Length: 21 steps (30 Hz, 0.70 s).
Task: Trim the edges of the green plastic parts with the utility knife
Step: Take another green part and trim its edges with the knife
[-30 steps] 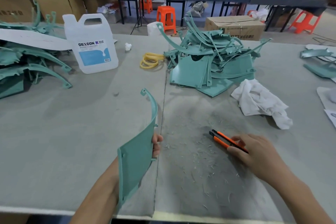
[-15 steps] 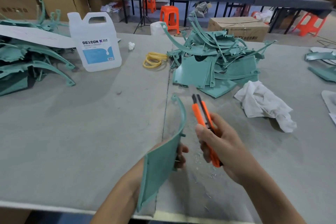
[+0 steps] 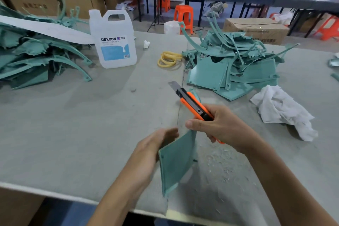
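Note:
My left hand (image 3: 156, 145) holds a green plastic part (image 3: 175, 159) upright above the table's front edge, fingers behind its flat panel. The part's curved arm runs up behind my right hand. My right hand (image 3: 220, 126) grips an orange and black utility knife (image 3: 192, 105) just above the part's top edge. The knife's blade is out and points up and to the left. A heap of green parts (image 3: 233, 64) lies at the back right, and another heap of green parts (image 3: 33, 55) lies at the far left.
A white DEXCON jug (image 3: 113, 40) stands at the back left, with yellow rubber bands (image 3: 168, 58) beside it. A crumpled white cloth (image 3: 282, 110) lies at the right. Plastic shavings (image 3: 223, 163) cover the grey table under my hands. Cardboard boxes, orange stools and long tables stand behind.
My right hand picked the knife up off the table and brought it over the part, and the blade now shows. My left hand moved the part to the right, under the knife.

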Available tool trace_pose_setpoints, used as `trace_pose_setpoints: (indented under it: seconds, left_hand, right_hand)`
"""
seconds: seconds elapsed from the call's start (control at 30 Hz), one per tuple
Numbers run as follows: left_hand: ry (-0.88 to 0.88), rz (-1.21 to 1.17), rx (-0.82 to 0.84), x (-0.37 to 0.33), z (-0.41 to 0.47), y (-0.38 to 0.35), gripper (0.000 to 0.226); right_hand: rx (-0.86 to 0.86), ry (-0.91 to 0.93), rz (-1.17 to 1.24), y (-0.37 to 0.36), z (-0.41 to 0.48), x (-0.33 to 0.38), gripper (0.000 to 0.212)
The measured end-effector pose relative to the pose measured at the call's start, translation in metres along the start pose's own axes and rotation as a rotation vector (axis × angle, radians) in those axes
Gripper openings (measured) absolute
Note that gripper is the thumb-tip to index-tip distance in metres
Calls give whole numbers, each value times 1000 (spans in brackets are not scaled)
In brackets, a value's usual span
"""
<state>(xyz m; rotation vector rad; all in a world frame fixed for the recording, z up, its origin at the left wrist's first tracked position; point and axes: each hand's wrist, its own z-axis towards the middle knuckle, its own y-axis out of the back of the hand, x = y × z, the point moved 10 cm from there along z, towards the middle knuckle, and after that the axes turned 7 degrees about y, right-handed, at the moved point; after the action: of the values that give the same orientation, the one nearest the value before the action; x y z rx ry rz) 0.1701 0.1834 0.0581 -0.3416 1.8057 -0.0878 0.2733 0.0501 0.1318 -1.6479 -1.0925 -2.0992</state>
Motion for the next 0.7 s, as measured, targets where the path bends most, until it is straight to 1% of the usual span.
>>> trace_pose_setpoints:
  seconds: [0.03,0.07,0.13,0.17,0.23,0.27,0.3,0.37,0.43,0.47,0.57,0.63,0.7]
  left_hand:
    - [-5,-12,-39,3,-4,7,49]
    - [7,-6,-31,4,-11,8,54]
    - [22,107,-29,10,-25,10,42]
    - [-54,259,-57,9,-33,13,42]
    - [-213,606,-188,-2,-49,15,38]
    - [-246,637,-257,-7,-52,16,35]
    - [-245,606,-301,-4,-52,19,33]
    - [-166,481,-356,3,-42,18,27]
    - [-96,348,-356,11,-31,15,19]
    - [-85,337,-351,13,-28,11,17]
    - [-126,452,-426,8,-24,12,11]
    - [-135,543,-476,5,-26,15,25]
    - [-150,616,-504,2,-28,16,27]
  right_hand:
    - [-31,-4,-23,5,2,-2,50]
    - [-55,-12,-48,9,3,-4,55]
    - [-95,-31,-93,14,7,-9,59]
    - [-110,-36,-122,15,9,-11,58]
    - [-130,-39,-215,11,10,-13,52]
    - [-145,-37,-265,9,9,-13,45]
    - [-164,-31,-292,7,7,-13,38]
    - [-170,-15,-293,-1,3,-13,33]
    - [-142,-17,-294,-12,0,-13,30]
    - [-134,-24,-303,-17,-1,-13,29]
    - [-155,-14,-306,-23,-9,-7,21]
    - [-181,5,-302,-21,-22,-2,17]
    - [-157,29,-388,-24,-39,3,18]
